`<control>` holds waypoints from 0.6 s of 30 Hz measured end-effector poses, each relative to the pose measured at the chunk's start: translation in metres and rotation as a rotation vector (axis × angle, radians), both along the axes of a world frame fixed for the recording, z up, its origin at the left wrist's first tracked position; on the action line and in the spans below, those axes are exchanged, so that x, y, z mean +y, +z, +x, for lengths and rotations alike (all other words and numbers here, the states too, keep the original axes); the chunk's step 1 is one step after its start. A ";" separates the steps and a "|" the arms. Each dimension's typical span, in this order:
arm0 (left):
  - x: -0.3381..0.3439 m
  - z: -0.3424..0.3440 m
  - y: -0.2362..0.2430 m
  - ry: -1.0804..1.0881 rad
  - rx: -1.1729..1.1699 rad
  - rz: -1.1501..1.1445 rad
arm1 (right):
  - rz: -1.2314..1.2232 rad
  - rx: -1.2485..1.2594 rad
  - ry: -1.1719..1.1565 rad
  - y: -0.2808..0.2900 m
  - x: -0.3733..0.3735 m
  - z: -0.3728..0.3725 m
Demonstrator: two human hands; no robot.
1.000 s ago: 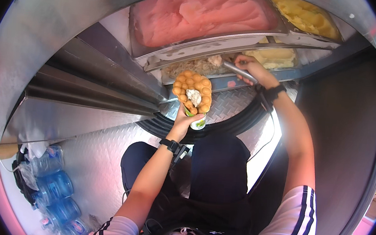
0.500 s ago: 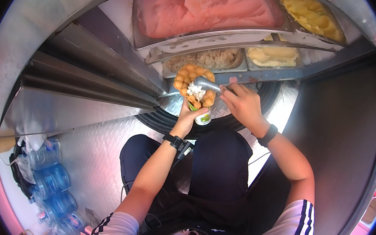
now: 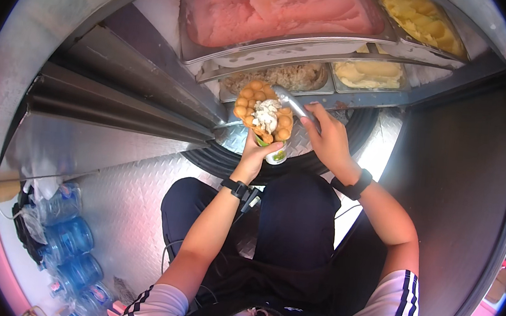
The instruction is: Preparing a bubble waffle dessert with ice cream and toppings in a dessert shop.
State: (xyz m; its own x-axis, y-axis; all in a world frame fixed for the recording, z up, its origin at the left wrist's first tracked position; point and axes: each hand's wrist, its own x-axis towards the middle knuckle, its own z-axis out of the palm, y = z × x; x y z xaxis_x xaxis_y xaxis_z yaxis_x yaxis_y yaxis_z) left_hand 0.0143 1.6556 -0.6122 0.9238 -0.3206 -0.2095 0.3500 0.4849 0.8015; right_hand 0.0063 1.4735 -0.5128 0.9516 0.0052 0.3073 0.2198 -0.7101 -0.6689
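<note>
My left hand (image 3: 254, 156) is closed around a white and green paper cup (image 3: 277, 155). A golden bubble waffle (image 3: 246, 107) stands rolled in the cup, and a scoop of whitish, speckled ice cream (image 3: 265, 116) lies in its fold. In my right hand (image 3: 329, 140) is a metal ice cream scoop (image 3: 292, 103), gripped by its handle. The scoop's head is at the waffle's upper right edge, just beside the ice cream. Part of the handle is hidden by my fingers.
Beyond my hands are metal tubs: a large pink ice cream tub (image 3: 187, 58), a yellow one (image 3: 422, 19), a brownish one (image 3: 279, 78) and a pale yellow one (image 3: 367, 75). Dark metal panels (image 3: 458, 178) flank the space. Blue water bottles (image 3: 71, 238) stand at lower left.
The scoop has swung off the ice cream toward the waffle's upper right edge, leaving the ice cream exposed. My right hand has turned, and the cup has risen slightly.
</note>
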 end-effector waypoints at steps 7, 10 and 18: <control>0.002 -0.001 0.001 0.023 -0.078 0.102 | 0.546 0.497 0.109 0.025 -0.015 0.007; 0.006 0.000 -0.001 0.015 -0.145 0.156 | 0.728 0.810 0.272 0.034 -0.026 0.017; 0.006 -0.009 -0.003 -0.060 -0.148 0.217 | 0.706 0.935 0.303 0.025 -0.034 0.019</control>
State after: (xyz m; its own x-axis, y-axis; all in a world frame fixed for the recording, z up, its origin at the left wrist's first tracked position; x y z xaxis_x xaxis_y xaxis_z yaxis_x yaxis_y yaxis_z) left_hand 0.0052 1.6619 -0.6148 0.9300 -0.3383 -0.1438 0.2447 0.2776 0.9290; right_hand 0.0252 1.4394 -0.4882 0.7966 0.3755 -0.4738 -0.4618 -0.1277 -0.8777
